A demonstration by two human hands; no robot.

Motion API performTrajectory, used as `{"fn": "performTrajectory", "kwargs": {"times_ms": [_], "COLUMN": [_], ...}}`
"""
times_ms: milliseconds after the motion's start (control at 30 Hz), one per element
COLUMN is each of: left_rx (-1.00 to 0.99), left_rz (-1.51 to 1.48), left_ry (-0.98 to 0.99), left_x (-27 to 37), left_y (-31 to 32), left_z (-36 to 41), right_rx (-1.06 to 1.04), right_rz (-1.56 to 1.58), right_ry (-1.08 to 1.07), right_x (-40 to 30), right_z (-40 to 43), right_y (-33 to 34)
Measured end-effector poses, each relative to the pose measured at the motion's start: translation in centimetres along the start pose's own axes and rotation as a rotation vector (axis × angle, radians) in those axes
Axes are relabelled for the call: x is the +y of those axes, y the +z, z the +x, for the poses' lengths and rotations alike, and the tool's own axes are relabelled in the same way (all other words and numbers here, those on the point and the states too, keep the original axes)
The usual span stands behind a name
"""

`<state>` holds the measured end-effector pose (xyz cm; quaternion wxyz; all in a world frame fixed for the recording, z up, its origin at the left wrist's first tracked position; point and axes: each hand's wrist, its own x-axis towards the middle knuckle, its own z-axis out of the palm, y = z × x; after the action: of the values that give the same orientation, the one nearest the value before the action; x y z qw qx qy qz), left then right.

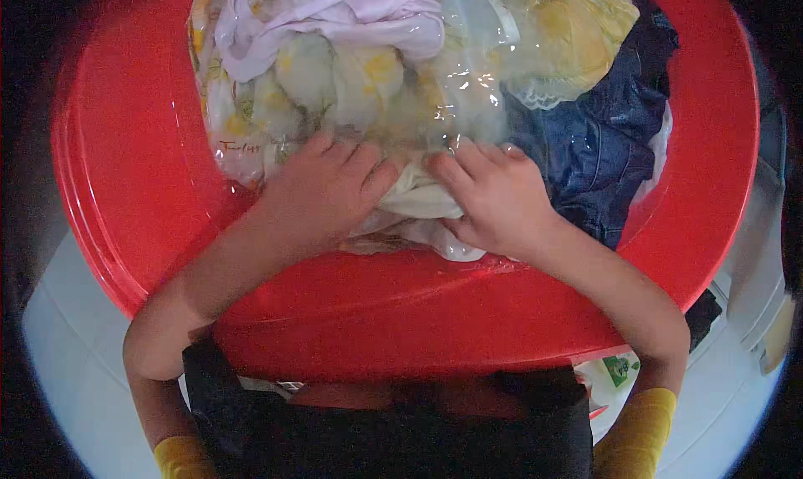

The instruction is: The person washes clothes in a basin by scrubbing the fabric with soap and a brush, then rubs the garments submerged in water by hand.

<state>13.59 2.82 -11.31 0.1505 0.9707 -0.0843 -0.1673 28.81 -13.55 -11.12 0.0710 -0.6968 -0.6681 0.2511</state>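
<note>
Wet clothes lie in water in a large red plastic basin point(401, 316). Both hands are at a cream-white cloth point(421, 198) near the basin's near side, a stretch of it showing between them. My left hand point(335, 187) has its fingers bent over the cloth, and my right hand point(495, 193) is closed on its right part. Under and beyond the hands spreads a white garment with a yellow floral print point(307, 71). A lilac garment point(389, 24) lies on top at the far side. My fingertips are partly hidden by water and cloth.
Dark blue denim point(586, 146) lies along the basin's right side. A yellow lace-edged garment point(552, 46) is at the far right. The basin's rim point(91, 240) curves round the clothes. A white bag with green print point(611, 378) lies below the basin, near my right forearm.
</note>
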Motion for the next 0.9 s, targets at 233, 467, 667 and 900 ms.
{"fn": "performTrajectory", "kwargs": {"times_ms": [233, 467, 667, 900], "left_rx": [0.166, 0.144, 0.082, -0.084], "left_rz": [0.114, -0.035, 0.057, -0.166], "left_ry": [-0.020, -0.023, 0.023, -0.044], "left_x": [-0.5, -0.6, -0.8, -1.1], "left_y": [-0.7, -0.2, 0.0, -0.6], "left_z": [0.5, 0.6, -0.4, -0.8], "right_rx": [0.174, 0.078, 0.017, 0.039], "right_rz": [0.009, 0.137, 0.171, 0.207], "right_ry": [-0.020, 0.074, 0.052, 0.041], "right_x": [1.3, 0.4, -2.1, -2.4], "right_z": [0.7, 0.2, -0.5, -0.5], "right_y": [-0.9, 0.5, 2.4, 2.4]}}
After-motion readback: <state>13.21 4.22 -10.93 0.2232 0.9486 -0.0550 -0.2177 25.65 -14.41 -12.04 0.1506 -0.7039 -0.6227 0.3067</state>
